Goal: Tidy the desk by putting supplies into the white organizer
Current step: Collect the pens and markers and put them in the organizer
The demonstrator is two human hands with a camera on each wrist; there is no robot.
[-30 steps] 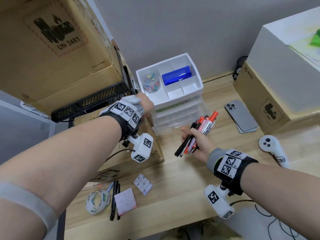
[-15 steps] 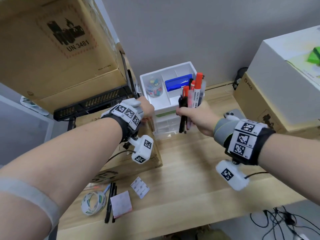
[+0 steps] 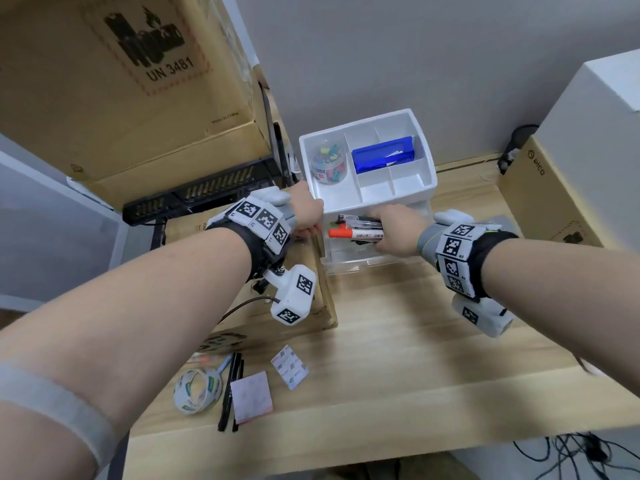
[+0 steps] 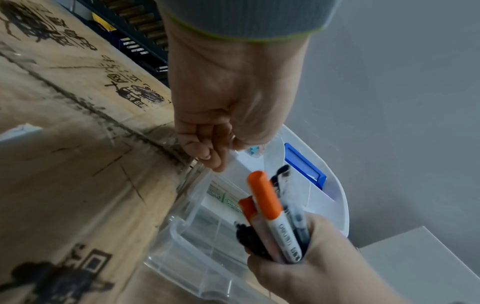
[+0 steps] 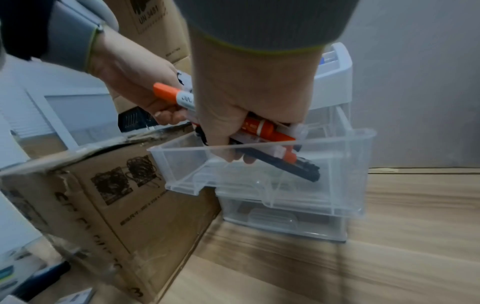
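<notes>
The white organizer [image 3: 341,199] stands at the back of the desk, with a clear drawer [image 5: 285,185] pulled out beneath its top tray. My right hand [image 3: 398,233] grips a bundle of markers and pens [image 3: 356,232], orange caps pointing left, and holds it flat over the open drawer. In the right wrist view the bundle [image 5: 259,127] dips below the drawer's rim. My left hand [image 3: 306,213] has its fingers curled against the organizer's front left corner, which the left wrist view shows close up [image 4: 223,102].
The tray holds a jar of clips [image 3: 329,164] and a blue box [image 3: 382,155]. At the front left lie a tape roll [image 3: 197,391], black pens [image 3: 230,393], pink sticky notes [image 3: 251,396] and a small sheet [image 3: 289,367]. Cardboard boxes [image 3: 287,306] flank the organizer.
My right hand lifted the bundle from desk level, held it upright before the organizer, then turned it flat and lowered it over the open drawer. The left hand stayed at the organizer's corner.
</notes>
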